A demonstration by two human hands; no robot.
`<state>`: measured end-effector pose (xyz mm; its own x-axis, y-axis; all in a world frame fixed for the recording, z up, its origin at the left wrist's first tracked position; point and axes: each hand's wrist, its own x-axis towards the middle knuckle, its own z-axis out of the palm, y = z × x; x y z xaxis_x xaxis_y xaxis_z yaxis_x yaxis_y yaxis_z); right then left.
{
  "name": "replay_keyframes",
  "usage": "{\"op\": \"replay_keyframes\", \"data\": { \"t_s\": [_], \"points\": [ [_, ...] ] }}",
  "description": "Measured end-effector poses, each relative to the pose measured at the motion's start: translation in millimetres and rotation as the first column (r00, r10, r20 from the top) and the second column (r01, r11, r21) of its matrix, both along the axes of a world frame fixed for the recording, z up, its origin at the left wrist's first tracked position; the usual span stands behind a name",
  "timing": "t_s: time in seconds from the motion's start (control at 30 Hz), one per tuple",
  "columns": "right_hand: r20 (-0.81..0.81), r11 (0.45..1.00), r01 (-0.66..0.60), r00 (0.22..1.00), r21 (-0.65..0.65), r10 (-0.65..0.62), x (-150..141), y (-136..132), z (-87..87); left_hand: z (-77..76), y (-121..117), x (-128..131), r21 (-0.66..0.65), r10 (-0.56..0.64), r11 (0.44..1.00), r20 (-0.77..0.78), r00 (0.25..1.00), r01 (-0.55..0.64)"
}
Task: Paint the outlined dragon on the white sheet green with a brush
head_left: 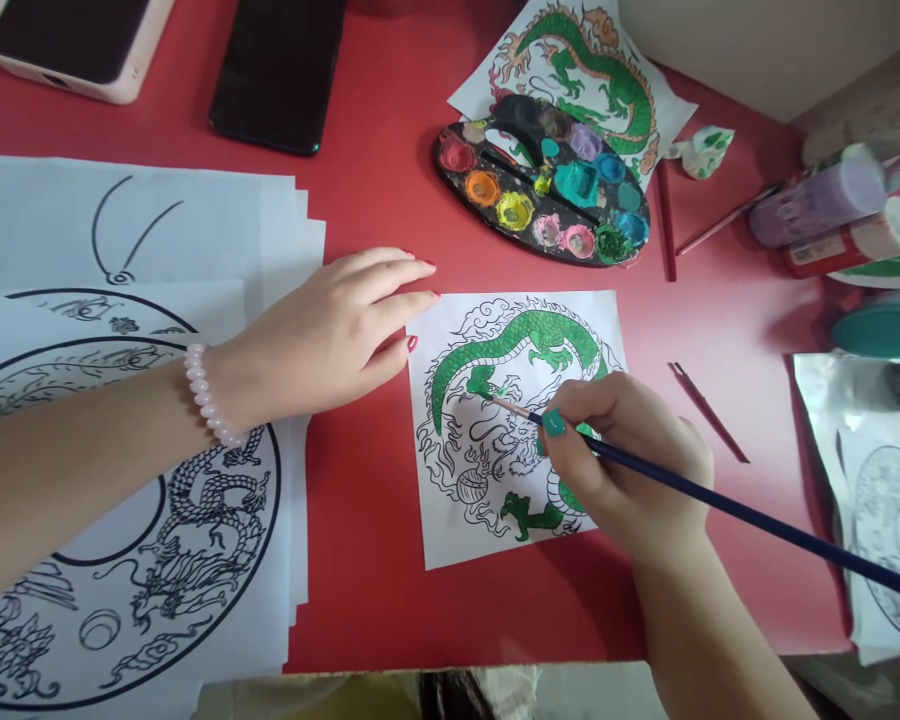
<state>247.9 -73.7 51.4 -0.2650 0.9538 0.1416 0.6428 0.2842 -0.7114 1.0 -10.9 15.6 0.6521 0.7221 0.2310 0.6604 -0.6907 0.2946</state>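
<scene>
A dragon drawing [457, 510], partly coloured green, lies on the red table. My right hand [622, 460] grips a thin paintbrush [690, 488] with a dark blue handle. The brush tip meets the paper at the edge of a green leg, left of the dragon's head. Part of the drawing's right side is hidden under this hand. My left hand [360, 320], wearing a pale pink bead bracelet [204, 395], rests flat with fingers stretched out, the fingertips by the sheet's upper left edge. Above the drawing sits a black paint palette [465, 190] with several colours in its wells.
A stack of line drawings [270, 220] lies under my left forearm. Behind it are a black phone [277, 75] and a phone in a pale case [67, 40]. A finished-looking green dragon sheet [607, 70], loose brushes [709, 410] and paint bottles [817, 205] occupy the right side.
</scene>
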Motion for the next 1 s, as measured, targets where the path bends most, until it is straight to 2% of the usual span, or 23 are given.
{"op": "replay_keyframes", "data": {
  "t_s": [0.8, 1.0],
  "points": [
    [0.040, 0.998, -0.038, 0.999, 0.046, 0.036, 0.8, 0.2, 0.3, -0.2, 0.0, -0.1, 0.009, 0.005, 1.000, -0.002, 1.000, -0.005],
    [0.078, 0.998, 0.000, 0.997, 0.070, -0.005, 0.8, 0.9, 1.3, -0.4, 0.6, -0.7, 0.026, 0.002, 1.000, -0.018, 1.000, -0.002]
  ]
}}
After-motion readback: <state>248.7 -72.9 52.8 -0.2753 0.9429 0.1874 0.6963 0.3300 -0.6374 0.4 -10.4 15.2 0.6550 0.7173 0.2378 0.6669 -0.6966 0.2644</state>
